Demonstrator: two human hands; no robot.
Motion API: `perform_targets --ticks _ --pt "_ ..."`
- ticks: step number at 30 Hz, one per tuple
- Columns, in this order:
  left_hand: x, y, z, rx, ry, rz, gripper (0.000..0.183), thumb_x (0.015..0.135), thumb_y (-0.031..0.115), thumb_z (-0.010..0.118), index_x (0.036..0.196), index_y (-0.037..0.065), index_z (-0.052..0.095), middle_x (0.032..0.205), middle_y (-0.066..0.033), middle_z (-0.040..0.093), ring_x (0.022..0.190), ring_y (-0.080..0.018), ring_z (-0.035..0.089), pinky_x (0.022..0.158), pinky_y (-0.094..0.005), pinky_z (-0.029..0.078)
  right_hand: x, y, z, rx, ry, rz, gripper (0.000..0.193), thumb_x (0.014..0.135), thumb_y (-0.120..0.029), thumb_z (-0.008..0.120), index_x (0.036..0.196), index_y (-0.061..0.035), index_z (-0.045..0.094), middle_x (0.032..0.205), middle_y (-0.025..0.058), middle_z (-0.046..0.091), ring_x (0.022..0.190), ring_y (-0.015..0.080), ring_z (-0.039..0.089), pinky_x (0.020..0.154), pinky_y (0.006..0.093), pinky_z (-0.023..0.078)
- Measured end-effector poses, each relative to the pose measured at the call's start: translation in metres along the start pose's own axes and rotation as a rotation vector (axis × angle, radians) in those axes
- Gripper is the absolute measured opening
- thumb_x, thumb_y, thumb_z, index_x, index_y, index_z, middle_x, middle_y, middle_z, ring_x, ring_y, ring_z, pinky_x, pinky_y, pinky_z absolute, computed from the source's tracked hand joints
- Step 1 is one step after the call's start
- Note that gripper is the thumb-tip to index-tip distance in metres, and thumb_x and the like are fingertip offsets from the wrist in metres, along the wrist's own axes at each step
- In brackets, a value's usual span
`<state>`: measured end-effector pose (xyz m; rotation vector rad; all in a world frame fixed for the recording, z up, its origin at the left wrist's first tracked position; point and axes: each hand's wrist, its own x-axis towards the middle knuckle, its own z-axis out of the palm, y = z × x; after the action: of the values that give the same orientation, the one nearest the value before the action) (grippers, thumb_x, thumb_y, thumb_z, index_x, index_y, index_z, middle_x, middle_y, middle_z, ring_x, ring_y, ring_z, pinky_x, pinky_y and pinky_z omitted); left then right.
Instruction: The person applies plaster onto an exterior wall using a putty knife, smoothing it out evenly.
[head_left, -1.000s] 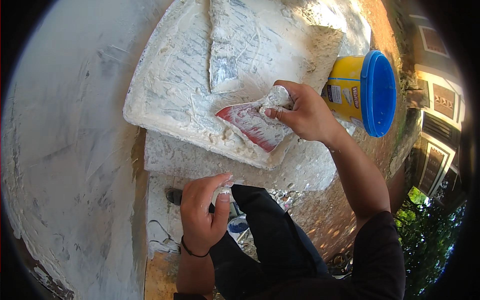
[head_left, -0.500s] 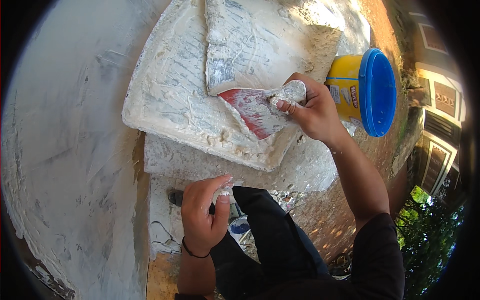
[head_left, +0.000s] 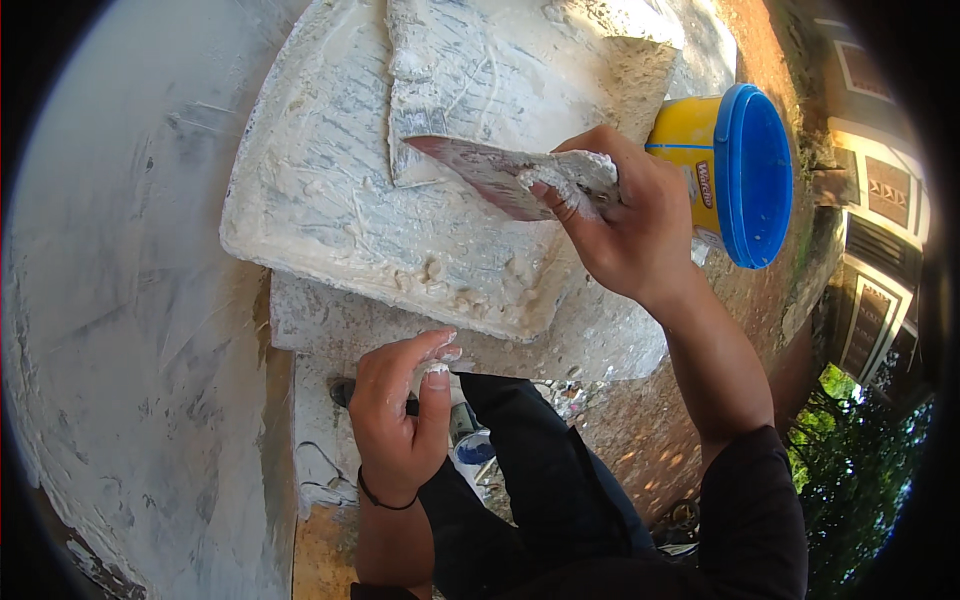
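head view showed the right hand (head_left: 640, 225) clenched on a putty knife (head_left: 480, 175), its blade laid on the putty-caked board (head_left: 330, 200) just left of the grip. left hand (head_left: 400, 420) curled loosely below, seemingly holding nothing. a low blade angle and even pressure would have spread cleanest.

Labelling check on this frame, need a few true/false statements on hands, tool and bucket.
1. The right hand holds a putty knife caked in white paste. True.
2. The knife blade lies on the paste-covered slab. True.
3. The left hand grips the yellow bucket. False: it rests at the slab's near edge, fingers smeared white, well apart from the bucket.
4. The bucket's lid is red. False: it is blue.
5. The bucket stands left of the slab. False: it lies on its right, behind the right hand.
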<state>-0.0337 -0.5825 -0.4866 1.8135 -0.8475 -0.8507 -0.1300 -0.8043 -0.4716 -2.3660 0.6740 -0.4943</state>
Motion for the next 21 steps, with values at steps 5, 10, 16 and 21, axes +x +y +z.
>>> perform_targets --ticks 5,10,16,21 --pt "0.017 0.004 -0.001 -0.024 0.046 0.027 0.022 0.089 0.010 0.054 0.106 0.001 0.063 0.090 -0.0105 0.069 0.084 -0.0252 0.062 0.080 -0.0333 0.045 0.009 -0.007 -0.006 -0.016 -0.024 0.094 0.023 0.075 -0.013 0.072 0.091 -0.0023 0.059 0.069 0.0178 0.062 0.064 0.0352 0.063 0.056 0.0381 0.048" --pt "0.022 0.005 0.002 -0.001 0.030 0.064 0.022 0.089 0.010 0.054 0.106 0.001 0.063 0.089 -0.0103 0.069 0.083 -0.0254 0.062 0.080 -0.0334 0.045 0.005 0.009 0.002 0.061 0.012 0.348 0.026 0.078 -0.016 0.071 0.095 0.0010 0.062 0.072 0.0205 0.064 0.066 0.0348 0.065 0.058 0.0368 0.049" --pt "0.024 0.008 0.004 0.037 -0.012 0.112 0.027 0.094 0.011 0.044 0.109 -0.005 0.059 0.089 -0.0163 0.068 0.085 -0.0182 0.063 0.081 -0.0292 0.046 0.012 0.009 -0.003 -0.066 0.141 0.367 0.027 0.079 -0.016 0.070 0.096 0.0032 0.061 0.077 0.0221 0.066 0.071 0.0347 0.067 0.062 0.0361 0.052" --pt "0.042 0.020 0.004 0.030 0.004 0.145 0.027 0.094 0.011 0.043 0.109 -0.006 0.059 0.089 -0.0160 0.068 0.086 -0.0183 0.063 0.082 -0.0290 0.046 0.014 0.008 -0.005 -0.148 0.169 0.288 0.028 0.079 -0.016 0.070 0.098 0.0029 0.061 0.082 0.0214 0.067 0.074 0.0339 0.068 0.063 0.0353 0.052"
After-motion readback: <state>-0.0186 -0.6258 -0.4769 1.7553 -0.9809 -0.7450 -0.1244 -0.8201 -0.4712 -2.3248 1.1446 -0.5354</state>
